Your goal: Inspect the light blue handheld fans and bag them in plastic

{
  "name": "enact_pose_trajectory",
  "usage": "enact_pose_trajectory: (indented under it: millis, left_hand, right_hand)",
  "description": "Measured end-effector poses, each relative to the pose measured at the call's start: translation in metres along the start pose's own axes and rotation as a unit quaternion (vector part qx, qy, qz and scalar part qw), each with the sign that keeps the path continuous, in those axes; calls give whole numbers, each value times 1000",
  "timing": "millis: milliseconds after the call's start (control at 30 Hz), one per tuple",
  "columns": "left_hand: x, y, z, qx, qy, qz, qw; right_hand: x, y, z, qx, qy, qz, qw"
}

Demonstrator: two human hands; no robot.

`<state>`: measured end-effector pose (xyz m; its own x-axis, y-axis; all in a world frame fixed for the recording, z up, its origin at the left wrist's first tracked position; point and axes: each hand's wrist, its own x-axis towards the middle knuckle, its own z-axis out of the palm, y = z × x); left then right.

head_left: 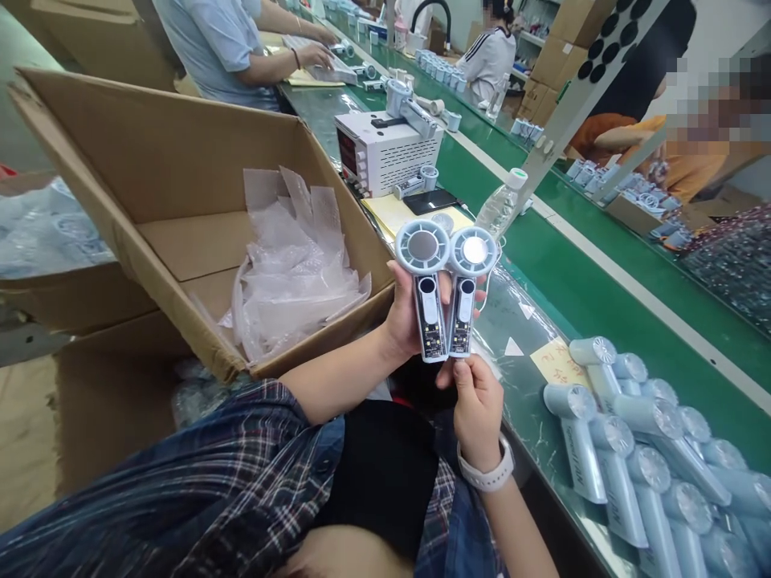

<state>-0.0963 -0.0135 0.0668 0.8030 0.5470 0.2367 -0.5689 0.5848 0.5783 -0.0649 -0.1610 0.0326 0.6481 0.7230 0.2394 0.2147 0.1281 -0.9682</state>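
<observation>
Two light-blue handheld fans stand side by side in front of me, round heads up, with circuit boards showing through their clear handle fronts. My left hand (405, 317) is wrapped round both from behind; its fingertips show between and beyond the handles. The left-hand fan (431, 321) has a dark disc in its head, while the right-hand fan (463, 309) has a bright, shiny one. At the foot of the right-hand fan, my right hand (479, 405) is closed, thumb and finger pinching its lower end. A white watch band (489, 470) circles my right wrist.
A cardboard box (181, 241) with clear plastic bags (295, 281) stands at left. Many blue fans (650, 449) lie piled at right beside a yellow note (557, 363). Ahead are a power supply (389, 148), a phone (430, 201) and a bottle (501, 205). Co-workers sit along the green bench.
</observation>
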Motion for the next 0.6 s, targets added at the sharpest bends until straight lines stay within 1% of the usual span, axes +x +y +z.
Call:
enact_pose_trajectory:
  millis: [67,167,267,333,400,467,500,533,567,600]
  left_hand:
    - [-2,-3,-1,27,-4,23,999]
    - [-6,-12,-4,66,-10,62,996]
    - [-9,-21,-8,74,-30,64,995]
    - [-9,-23,-12,73,-37,61,995]
    - [-8,-20,-14,68,-26,51,996]
    - [-4,-12,-16,55,12,57,997]
    - [-1,-8,-16,47,41,74,995]
    - [1,-3,-17,43,72,98,992]
    - [2,1,-17,44,100,124,986]
    - [3,4,-18,50,116,144,982]
  right_hand:
    - [-3,2,4,81,16,35,996]
    - [-9,6,12,188,32,67,979]
    - [-14,10,17,211,30,72,974]
    - [-13,11,15,154,25,68,985]
    - [-9,11,4,54,8,44,998]
    - [-1,8,-16,-32,-10,5,999]
    - [4,5,-29,-63,-7,-18,998]
    - [11,2,-41,-99,15,-41,994]
    - [18,-2,-54,-151,59,-63,985]
    - [24,-7,-64,-214,121,-84,966]
